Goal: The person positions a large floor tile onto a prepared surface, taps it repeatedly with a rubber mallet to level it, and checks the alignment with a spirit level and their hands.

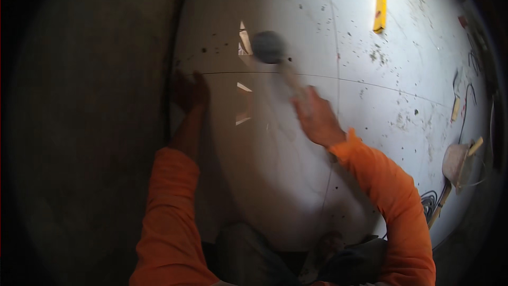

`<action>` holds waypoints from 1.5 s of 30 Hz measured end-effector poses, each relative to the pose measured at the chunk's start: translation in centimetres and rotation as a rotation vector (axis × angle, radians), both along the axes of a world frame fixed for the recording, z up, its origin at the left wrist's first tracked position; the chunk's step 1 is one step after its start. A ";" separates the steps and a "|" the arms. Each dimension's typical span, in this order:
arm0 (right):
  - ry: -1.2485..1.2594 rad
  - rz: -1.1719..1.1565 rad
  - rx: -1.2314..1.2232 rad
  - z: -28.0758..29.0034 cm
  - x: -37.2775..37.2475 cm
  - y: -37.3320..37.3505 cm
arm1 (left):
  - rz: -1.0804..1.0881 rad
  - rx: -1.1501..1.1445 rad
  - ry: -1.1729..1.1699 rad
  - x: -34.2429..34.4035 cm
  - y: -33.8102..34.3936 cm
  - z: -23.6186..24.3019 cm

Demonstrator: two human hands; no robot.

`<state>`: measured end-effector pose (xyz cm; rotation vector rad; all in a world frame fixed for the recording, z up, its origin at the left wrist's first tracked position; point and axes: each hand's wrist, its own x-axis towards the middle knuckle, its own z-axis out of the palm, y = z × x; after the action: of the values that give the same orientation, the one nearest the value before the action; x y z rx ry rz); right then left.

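My right hand [317, 116] is closed round the pale handle of a rubber mallet [268, 47]. Its dark round head, blurred by motion, is over a glossy pale floor tile [227, 32], close to a thin joint running crosswise. My left hand [191, 92] rests in shadow at the left edge of the tiles, near the same joint. Thumb and fingers look apart there, with nothing seen in them. Bright window-like reflections shine on the tiles between my hands.
A yellow spirit level [380, 2] lies on the tiles at the far right. Along the right side are a bucket [454, 161], a coiled cable [428, 199] and a small tool with a yellowish handle [455, 109]. Rough, dark floor [100, 127] borders the tiles on the left. Dark specks dot the tiles.
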<state>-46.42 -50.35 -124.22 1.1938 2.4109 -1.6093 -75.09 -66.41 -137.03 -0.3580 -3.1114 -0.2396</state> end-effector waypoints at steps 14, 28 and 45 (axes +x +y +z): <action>0.329 -0.103 -0.085 -7.4 -23.1 -12.3 | -0.148 -0.032 -0.006 0.8 -0.6 1.7; 0.248 0.115 0.015 -4.6 -23.1 -10.9 | -0.192 -0.065 0.053 1.1 -1.5 1.7; 0.384 0.087 0.171 -5.3 -22.0 -10.8 | -0.225 -0.099 0.061 0.8 -2.0 1.5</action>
<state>-68.41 -61.14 -129.54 0.8421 2.8351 -1.7759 -74.25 -68.42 -135.58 -0.7049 -3.0269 -0.0719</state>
